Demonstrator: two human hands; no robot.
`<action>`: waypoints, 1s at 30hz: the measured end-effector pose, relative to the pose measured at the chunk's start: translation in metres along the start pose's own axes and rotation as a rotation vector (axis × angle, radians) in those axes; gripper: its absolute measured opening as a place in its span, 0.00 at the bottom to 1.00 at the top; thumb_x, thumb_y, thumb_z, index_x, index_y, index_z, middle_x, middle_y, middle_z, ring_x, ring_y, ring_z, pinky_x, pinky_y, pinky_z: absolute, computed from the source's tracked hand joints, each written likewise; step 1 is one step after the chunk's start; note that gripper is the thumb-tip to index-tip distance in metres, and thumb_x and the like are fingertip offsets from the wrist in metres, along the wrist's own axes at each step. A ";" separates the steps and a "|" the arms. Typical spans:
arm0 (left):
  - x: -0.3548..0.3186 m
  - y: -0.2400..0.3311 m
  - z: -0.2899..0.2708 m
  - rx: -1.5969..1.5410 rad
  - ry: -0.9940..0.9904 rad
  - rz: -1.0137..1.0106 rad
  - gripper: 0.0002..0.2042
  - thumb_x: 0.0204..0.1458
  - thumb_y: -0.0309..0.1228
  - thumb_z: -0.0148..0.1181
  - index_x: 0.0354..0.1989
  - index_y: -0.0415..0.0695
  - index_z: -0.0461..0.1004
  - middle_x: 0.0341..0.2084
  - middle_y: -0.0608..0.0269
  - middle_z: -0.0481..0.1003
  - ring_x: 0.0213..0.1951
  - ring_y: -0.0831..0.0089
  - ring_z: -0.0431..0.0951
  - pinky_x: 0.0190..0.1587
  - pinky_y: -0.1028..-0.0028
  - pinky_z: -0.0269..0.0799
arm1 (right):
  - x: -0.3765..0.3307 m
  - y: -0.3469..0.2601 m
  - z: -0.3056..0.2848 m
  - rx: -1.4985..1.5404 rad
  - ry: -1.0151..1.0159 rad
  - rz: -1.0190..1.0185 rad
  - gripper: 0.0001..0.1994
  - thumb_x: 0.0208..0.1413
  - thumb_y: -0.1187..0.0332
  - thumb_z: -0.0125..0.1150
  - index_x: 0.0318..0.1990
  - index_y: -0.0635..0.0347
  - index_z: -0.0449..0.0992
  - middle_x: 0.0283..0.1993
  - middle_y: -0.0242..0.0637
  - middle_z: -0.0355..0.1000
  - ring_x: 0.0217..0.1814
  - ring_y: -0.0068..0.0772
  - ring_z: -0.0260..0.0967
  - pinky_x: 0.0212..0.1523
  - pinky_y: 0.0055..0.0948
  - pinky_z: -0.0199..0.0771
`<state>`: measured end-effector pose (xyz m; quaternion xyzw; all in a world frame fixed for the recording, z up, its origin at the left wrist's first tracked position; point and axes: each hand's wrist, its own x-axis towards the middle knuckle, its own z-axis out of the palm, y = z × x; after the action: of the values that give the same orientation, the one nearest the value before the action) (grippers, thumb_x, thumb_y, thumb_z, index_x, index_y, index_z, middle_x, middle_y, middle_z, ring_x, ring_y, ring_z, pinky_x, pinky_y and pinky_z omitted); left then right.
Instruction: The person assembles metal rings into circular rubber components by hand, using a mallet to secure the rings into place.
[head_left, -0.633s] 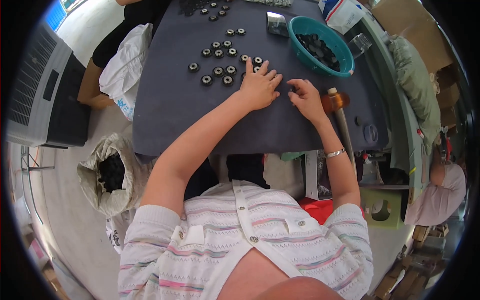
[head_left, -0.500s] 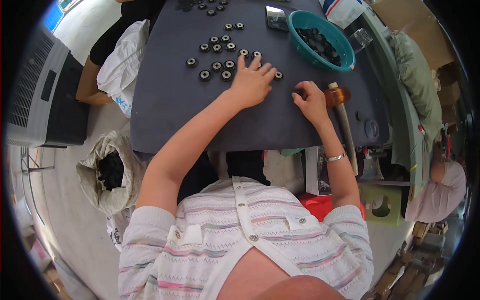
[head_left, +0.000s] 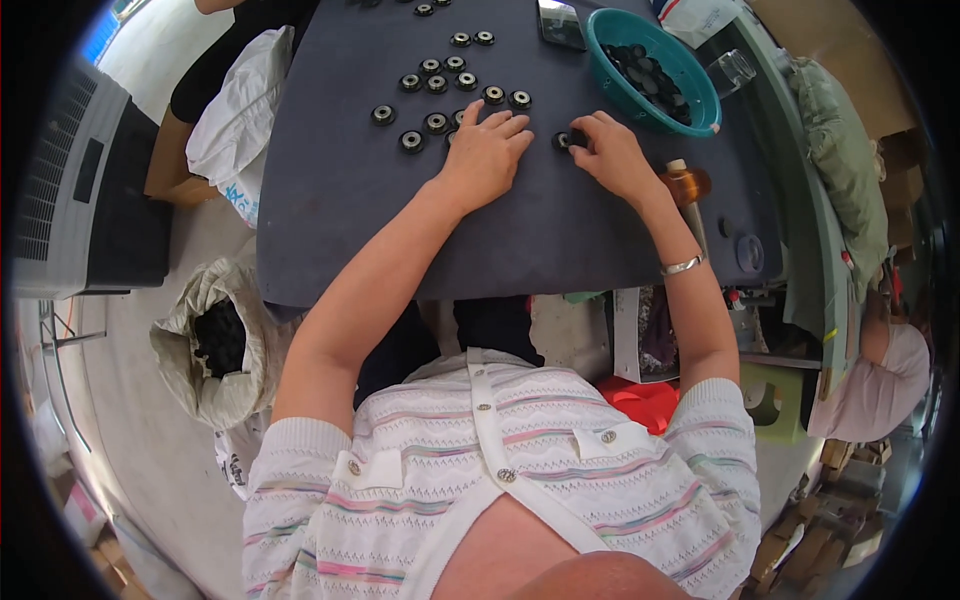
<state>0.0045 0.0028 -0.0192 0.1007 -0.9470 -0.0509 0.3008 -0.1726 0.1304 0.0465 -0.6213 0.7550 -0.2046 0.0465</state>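
Observation:
My left hand [head_left: 484, 163] lies low over the table with its fingers stretched out, holding nothing I can see. Its fingertips reach among several round black pieces with silver metal centres, such as one round piece [head_left: 436, 123]; it partly covers others. In the fingers of my right hand [head_left: 616, 158] is pinched a small black disc [head_left: 578, 138]. That disc is right beside another black piece with a metal centre [head_left: 562, 141]; whether the two touch I cannot tell.
A teal basin [head_left: 702, 100] of black discs stands at the far right of the dark table [head_left: 400, 240], beside a phone [head_left: 561, 24] and a glass jar [head_left: 731, 72]. An amber bottle [head_left: 688, 184] lies near my right wrist. An open sack [head_left: 262, 350] stands on the floor at left.
My right hand has moved away from me and to the left, bringing the black disc to the single metal-centred piece. My left hand has shifted a little left and drawn slightly nearer.

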 end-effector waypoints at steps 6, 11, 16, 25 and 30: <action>0.000 0.001 -0.001 -0.065 0.063 -0.047 0.14 0.46 0.24 0.58 0.44 0.45 0.76 0.50 0.61 0.73 0.56 0.63 0.70 0.62 0.51 0.54 | 0.012 -0.001 0.005 -0.103 -0.092 -0.043 0.16 0.48 0.72 0.62 0.47 0.65 0.76 0.40 0.47 0.69 0.42 0.49 0.71 0.46 0.38 0.72; -0.001 0.001 -0.002 -0.100 0.048 -0.111 0.16 0.46 0.26 0.60 0.46 0.45 0.75 0.49 0.61 0.74 0.56 0.63 0.69 0.63 0.51 0.53 | 0.020 -0.002 0.002 -0.163 -0.204 -0.049 0.16 0.49 0.73 0.62 0.47 0.66 0.76 0.41 0.48 0.69 0.45 0.50 0.71 0.48 0.38 0.71; -0.001 -0.002 -0.008 -0.139 0.039 -0.161 0.16 0.46 0.26 0.60 0.46 0.45 0.75 0.48 0.62 0.74 0.56 0.63 0.69 0.63 0.51 0.53 | 0.024 -0.004 0.003 -0.116 -0.210 -0.019 0.15 0.49 0.75 0.62 0.46 0.67 0.76 0.42 0.48 0.70 0.45 0.51 0.70 0.48 0.39 0.71; 0.005 0.004 -0.013 -0.198 0.061 -0.175 0.15 0.46 0.26 0.60 0.45 0.45 0.75 0.46 0.63 0.74 0.54 0.64 0.70 0.61 0.52 0.54 | 0.024 0.004 0.000 -0.172 -0.139 -0.134 0.15 0.45 0.74 0.64 0.43 0.67 0.77 0.37 0.48 0.69 0.40 0.51 0.70 0.43 0.39 0.70; -0.004 -0.006 -0.014 -0.196 0.137 -0.168 0.15 0.45 0.26 0.61 0.45 0.44 0.75 0.45 0.61 0.74 0.54 0.62 0.70 0.61 0.53 0.55 | 0.020 0.001 0.015 -0.169 -0.093 -0.088 0.14 0.48 0.67 0.65 0.42 0.65 0.76 0.39 0.47 0.71 0.42 0.50 0.71 0.45 0.39 0.72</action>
<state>0.0168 -0.0022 -0.0110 0.1531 -0.9029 -0.1611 0.3679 -0.1729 0.1080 0.0362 -0.6645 0.7384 -0.1129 0.0198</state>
